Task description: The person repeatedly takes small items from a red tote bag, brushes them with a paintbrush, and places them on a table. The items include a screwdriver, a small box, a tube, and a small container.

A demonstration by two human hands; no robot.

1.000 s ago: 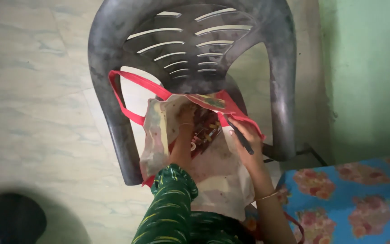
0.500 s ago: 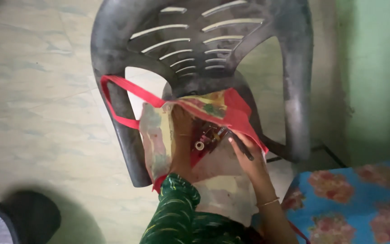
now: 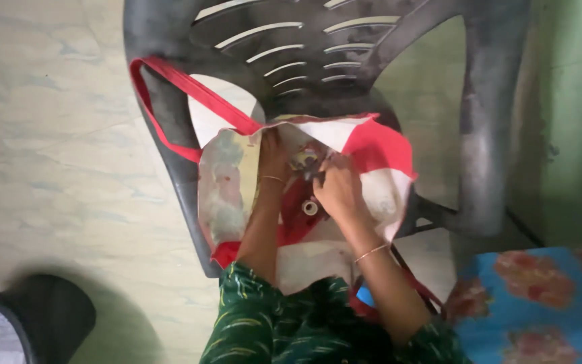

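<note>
A cream and red cloth bag (image 3: pixel 227 185) with a red strap handle (image 3: pixel 183 87) sits open on the seat of a grey plastic chair (image 3: pixel 486 135). My left hand (image 3: pixel 274 158) reaches down inside the bag's mouth, and its fingertips are hidden among small items there. My right hand (image 3: pixel 337 190) is also inside the opening, fingers curled around a thin black pen (image 3: pixel 314 168) that points into the bag. A small white ring-shaped item (image 3: pixel 310 207) lies in the bag just below my right hand. Both arms wear thin bangles, and my sleeves are green.
A blue cloth with a pink flower print (image 3: pixel 540 296) lies at the lower right. A green wall (image 3: pixel 580 101) stands behind the chair on the right. A dark rounded object (image 3: pixel 48 313) sits on the pale tiled floor (image 3: pixel 48 135) at lower left.
My right hand moved from the bag's right edge into its opening, carrying the pen. The bag's mouth spread wider. The view shifted closer and toward the chair's seat.
</note>
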